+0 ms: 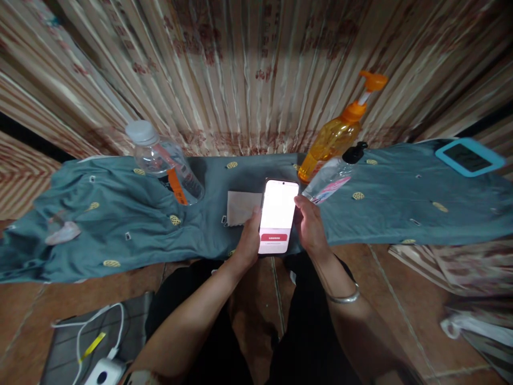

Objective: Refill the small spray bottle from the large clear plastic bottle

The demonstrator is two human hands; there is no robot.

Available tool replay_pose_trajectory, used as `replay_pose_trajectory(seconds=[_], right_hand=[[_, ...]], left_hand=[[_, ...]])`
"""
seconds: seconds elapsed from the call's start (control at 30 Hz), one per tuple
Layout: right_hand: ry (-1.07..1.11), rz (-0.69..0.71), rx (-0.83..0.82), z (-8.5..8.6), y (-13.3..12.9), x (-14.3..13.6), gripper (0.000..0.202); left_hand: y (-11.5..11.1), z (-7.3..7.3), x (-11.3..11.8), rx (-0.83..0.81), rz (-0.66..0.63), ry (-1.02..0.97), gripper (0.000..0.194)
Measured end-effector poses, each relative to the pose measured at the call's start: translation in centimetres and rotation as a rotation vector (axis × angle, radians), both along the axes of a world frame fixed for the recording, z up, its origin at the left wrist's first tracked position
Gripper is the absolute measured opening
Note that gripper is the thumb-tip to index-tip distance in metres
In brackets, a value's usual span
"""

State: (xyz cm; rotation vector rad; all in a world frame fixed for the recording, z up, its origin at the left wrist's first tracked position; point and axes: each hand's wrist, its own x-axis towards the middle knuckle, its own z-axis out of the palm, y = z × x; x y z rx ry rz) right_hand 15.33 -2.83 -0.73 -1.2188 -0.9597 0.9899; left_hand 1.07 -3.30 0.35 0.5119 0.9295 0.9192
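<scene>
A smartphone point(277, 214) with a bright white screen and a red button near its bottom is held upright between my hands. My left hand point(249, 240) grips its left edge, the thumb along the side and the other fingers hidden behind. My right hand point(310, 222) is closed at the right edge, its thumb by the upper corner. Partly behind the phone, a pale flat piece of paper or cloth point(242, 207) lies on the teal patterned cloth point(212, 182). Just beyond my right hand stands a clear bottle with a black pump point(331, 179).
An orange pump bottle point(332, 136) stands behind the clear one. On the left is a large clear plastic bottle point(168, 166) with a grey lid. A blue-framed digital display point(468, 156) lies far right. Curtains point(248, 80) hang behind. A white device with a cable point(105, 371) is at lower left.
</scene>
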Motion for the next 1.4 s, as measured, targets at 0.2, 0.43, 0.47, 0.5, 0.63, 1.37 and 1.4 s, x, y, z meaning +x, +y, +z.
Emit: replay_pose_trajectory(seconds=[0.2,0.43,0.47,0.5,0.63,1.37,1.4], right_hand=[[0.014,-0.003,-0.004,0.1,0.0,0.0,0.040],[0.064,0.067,-0.021,0.2,0.0,0.0,0.043],[0.075,0.087,-0.027,0.2,0.0,-0.1,0.044],[0.086,0.110,-0.034,0.2,-0.1,-0.2,0.046],[0.119,0.206,-0.072,0.7,-0.6,-0.7,0.048],[0.078,0.285,-0.053,1.0,-0.9,-1.1,0.043],[0.072,0.284,-0.049,0.9,-0.9,-1.0,0.045]], left_hand=[[-0.1,0.4,0.1,0.059,0.025,0.122,0.051],[0.1,1.5,0.2,-0.069,0.022,0.000,0.057],[0.2,1.8,0.2,-0.082,0.034,-0.022,0.058],[0.3,2.0,0.2,-0.091,0.051,-0.038,0.058],[1.1,3.0,-0.2,-0.094,0.132,-0.092,0.056],[1.8,3.3,-0.7,-0.098,0.124,-0.180,0.065],[1.8,3.3,-0.7,-0.103,0.123,-0.177,0.065]])
